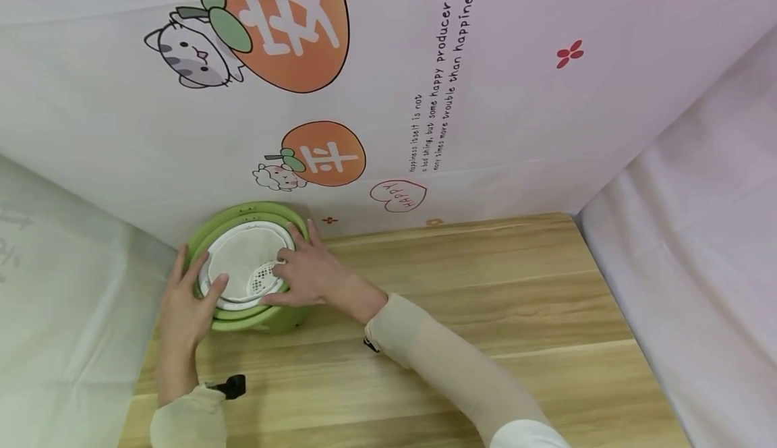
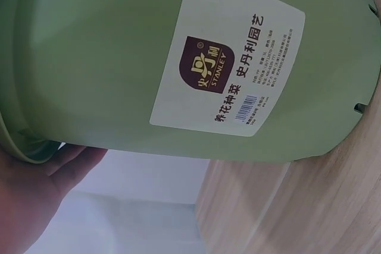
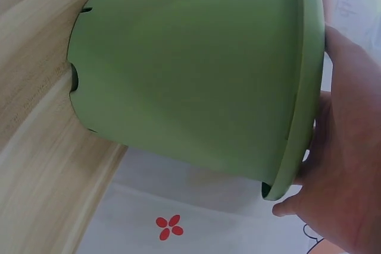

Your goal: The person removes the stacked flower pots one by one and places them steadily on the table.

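Note:
A green flowerpot with a white label stands upright in the far left corner. Nested in its mouth is a white pot with a patch of small holes inside. From the left, my left hand grips the green rim, fingers outside and thumb reaching over the white rim. My right hand is at the opposite side, holding the white pot's rim with the thumb at the front and bent fingers reaching inside. In the right wrist view, the green pot's outer wall hides most of the right fingertips.
The pot stands on a wood-grain table. Close behind it rises a white printed cloth, with further cloth walls at the left and right. A black strap end sticks out from the left wrist.

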Demonstrator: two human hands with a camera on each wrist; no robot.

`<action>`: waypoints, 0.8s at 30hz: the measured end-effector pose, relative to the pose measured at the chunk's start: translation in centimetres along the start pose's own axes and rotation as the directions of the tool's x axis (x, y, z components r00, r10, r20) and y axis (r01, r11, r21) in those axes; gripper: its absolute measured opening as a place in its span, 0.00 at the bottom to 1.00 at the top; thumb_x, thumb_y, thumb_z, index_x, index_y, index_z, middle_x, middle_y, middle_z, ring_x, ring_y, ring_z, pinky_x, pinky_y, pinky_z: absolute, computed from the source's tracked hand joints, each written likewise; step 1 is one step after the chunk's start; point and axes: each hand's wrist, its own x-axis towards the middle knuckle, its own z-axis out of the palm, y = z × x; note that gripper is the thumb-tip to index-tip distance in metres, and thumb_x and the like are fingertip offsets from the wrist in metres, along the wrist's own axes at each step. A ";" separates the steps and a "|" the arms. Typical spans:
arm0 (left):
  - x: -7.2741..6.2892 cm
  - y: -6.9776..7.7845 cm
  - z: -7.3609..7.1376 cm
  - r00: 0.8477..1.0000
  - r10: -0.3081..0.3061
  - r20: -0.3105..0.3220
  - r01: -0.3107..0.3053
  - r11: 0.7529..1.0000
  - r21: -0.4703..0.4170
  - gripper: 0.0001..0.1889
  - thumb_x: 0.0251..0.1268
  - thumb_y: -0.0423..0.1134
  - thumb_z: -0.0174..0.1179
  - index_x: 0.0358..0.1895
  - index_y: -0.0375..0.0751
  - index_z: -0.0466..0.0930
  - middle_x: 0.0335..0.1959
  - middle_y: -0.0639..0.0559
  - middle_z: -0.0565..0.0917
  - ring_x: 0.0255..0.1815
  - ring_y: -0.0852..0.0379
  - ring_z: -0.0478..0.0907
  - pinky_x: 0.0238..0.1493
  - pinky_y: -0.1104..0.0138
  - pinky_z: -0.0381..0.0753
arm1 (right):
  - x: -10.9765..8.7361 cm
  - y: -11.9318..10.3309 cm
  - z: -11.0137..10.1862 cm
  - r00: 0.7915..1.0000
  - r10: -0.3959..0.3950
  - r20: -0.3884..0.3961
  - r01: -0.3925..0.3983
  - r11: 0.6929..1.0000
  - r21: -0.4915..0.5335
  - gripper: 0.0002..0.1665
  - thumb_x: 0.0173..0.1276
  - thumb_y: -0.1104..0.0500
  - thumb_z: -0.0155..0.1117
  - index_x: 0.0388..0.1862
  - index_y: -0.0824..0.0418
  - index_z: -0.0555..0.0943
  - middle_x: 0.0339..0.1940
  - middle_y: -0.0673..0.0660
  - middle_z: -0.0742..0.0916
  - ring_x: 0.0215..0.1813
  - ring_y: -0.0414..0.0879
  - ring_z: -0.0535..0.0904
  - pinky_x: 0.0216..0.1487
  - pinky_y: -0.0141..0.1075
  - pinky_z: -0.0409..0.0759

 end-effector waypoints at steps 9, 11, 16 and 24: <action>-0.1 0.2 -0.1 1.000 -0.009 -0.005 0.009 1.000 0.003 0.37 0.72 0.55 0.56 0.75 0.36 0.61 0.82 0.45 0.45 0.77 0.29 0.48 0.68 0.31 0.52 | 0.1 0.0 0.7 0.999 0.003 -0.052 -0.002 1.000 0.015 0.46 0.65 0.17 0.33 0.63 0.43 0.78 0.66 0.49 0.75 0.80 0.65 0.45 0.75 0.66 0.41; -0.1 0.2 -0.1 1.000 -0.012 -0.009 0.012 1.000 -0.005 0.36 0.72 0.54 0.56 0.76 0.36 0.60 0.82 0.46 0.46 0.77 0.31 0.47 0.69 0.32 0.51 | 0.1 0.0 0.9 0.997 0.010 -0.075 -0.008 1.000 0.030 0.45 0.64 0.17 0.34 0.62 0.43 0.78 0.65 0.50 0.75 0.80 0.64 0.45 0.75 0.66 0.41; -0.1 0.1 0.0 1.000 -0.015 -0.015 0.015 1.000 -0.027 0.35 0.73 0.53 0.54 0.76 0.38 0.61 0.82 0.48 0.46 0.78 0.32 0.46 0.69 0.32 0.50 | 0.1 -0.1 1.4 0.990 0.039 -0.133 -0.026 0.995 0.101 0.44 0.63 0.17 0.38 0.59 0.44 0.78 0.63 0.49 0.76 0.81 0.60 0.46 0.75 0.65 0.37; -0.1 -0.3 0.2 0.999 -0.008 -0.037 0.006 0.998 -0.062 0.33 0.75 0.55 0.51 0.75 0.40 0.63 0.82 0.52 0.46 0.78 0.33 0.47 0.70 0.32 0.49 | 0.1 -0.4 1.7 0.974 0.078 -0.213 -0.039 0.982 0.185 0.40 0.62 0.19 0.47 0.51 0.47 0.81 0.55 0.47 0.78 0.80 0.53 0.54 0.74 0.65 0.35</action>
